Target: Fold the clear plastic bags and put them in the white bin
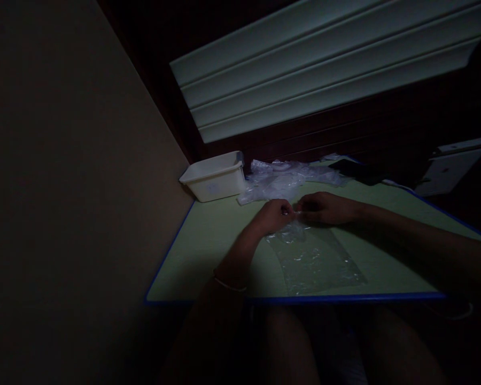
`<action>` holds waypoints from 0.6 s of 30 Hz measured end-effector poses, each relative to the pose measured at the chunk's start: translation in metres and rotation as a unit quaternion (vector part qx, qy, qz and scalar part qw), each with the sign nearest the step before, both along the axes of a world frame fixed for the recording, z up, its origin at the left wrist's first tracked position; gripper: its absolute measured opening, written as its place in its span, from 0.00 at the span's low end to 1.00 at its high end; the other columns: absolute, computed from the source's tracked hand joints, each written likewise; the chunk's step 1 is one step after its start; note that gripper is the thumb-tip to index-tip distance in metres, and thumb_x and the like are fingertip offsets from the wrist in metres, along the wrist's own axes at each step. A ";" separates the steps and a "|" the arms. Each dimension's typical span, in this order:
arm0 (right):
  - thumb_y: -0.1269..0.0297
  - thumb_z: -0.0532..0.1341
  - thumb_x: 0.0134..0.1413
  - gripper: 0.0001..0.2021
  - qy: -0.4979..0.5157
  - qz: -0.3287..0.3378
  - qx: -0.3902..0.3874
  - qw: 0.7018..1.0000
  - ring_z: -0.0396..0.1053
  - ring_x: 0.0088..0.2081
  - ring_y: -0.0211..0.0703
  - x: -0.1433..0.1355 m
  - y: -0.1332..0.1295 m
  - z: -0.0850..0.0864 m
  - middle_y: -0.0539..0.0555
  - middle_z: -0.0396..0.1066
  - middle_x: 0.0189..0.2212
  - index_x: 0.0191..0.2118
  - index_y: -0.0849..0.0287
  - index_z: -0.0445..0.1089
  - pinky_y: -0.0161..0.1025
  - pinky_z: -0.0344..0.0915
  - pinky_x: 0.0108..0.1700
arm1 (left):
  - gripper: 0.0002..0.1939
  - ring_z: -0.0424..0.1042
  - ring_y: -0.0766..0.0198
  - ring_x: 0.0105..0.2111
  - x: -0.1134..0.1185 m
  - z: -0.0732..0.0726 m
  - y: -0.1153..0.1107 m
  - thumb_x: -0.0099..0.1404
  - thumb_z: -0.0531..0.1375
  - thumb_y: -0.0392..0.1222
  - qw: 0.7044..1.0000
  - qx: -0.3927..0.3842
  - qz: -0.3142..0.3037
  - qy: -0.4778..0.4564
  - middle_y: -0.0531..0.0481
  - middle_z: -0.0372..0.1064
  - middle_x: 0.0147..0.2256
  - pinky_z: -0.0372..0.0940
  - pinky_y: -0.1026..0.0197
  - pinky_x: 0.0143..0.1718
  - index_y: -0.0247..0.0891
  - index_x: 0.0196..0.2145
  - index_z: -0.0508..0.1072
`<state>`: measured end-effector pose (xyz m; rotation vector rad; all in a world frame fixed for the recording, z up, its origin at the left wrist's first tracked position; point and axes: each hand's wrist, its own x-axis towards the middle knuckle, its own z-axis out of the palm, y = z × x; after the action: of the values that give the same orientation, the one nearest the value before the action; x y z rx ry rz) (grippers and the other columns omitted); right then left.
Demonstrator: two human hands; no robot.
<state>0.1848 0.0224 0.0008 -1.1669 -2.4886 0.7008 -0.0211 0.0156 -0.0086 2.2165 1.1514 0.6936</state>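
A clear plastic bag (316, 262) lies spread over the near part of the table, its lower end close to the front edge. At its upper end my left hand (276, 215) is closed, fingers pinched on the gathered plastic. Almost touching it, my right hand (324, 207) also pinches the bag's top between thumb and fingers. The light is dim, so the fingertips and the exact edge they grip are hard to make out.
Several crumpled clear plastic bags (280, 179) lie behind my hands. A white plastic bin (214, 179) stands at the back left against the wall. A dark flat item (358, 171) rests at the back right. The greenish table (208, 240) has a blue rim.
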 end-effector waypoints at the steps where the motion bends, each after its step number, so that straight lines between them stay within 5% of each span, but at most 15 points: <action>1: 0.53 0.59 0.51 0.17 0.006 -0.003 -0.007 1.000 0.69 0.31 0.46 0.000 0.000 0.000 0.57 0.74 0.31 0.39 0.63 0.72 0.39 0.62 0.33 | 0.07 0.67 0.67 0.29 0.000 0.001 0.000 0.59 0.63 0.40 1.000 -0.005 -0.003 -0.011 0.51 0.70 0.28 0.60 0.64 0.32 0.33 0.30 0.74; 11: 0.53 0.61 0.49 0.14 0.099 -0.012 -0.059 0.993 0.63 0.25 0.38 0.001 0.002 -0.006 0.52 0.70 0.25 0.33 0.61 0.70 0.37 0.58 0.28 | 0.19 0.70 0.66 0.32 0.001 -0.006 0.002 0.54 0.67 0.35 0.992 -0.078 0.007 -0.099 0.48 0.72 0.34 0.63 0.64 0.34 0.34 0.43 0.67; 18: 0.49 0.60 0.51 0.18 0.097 0.005 -0.078 0.992 0.62 0.26 0.38 0.001 0.001 -0.005 0.52 0.69 0.25 0.34 0.62 0.72 0.36 0.58 0.28 | 0.17 0.70 0.68 0.31 0.002 -0.004 0.001 0.56 0.66 0.34 0.991 -0.082 -0.004 -0.106 0.49 0.72 0.32 0.63 0.64 0.35 0.32 0.43 0.69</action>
<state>0.1854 0.0237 -0.0040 -1.0809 -2.3130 0.9778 -0.0195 0.0166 -0.0125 1.9579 1.0521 0.7799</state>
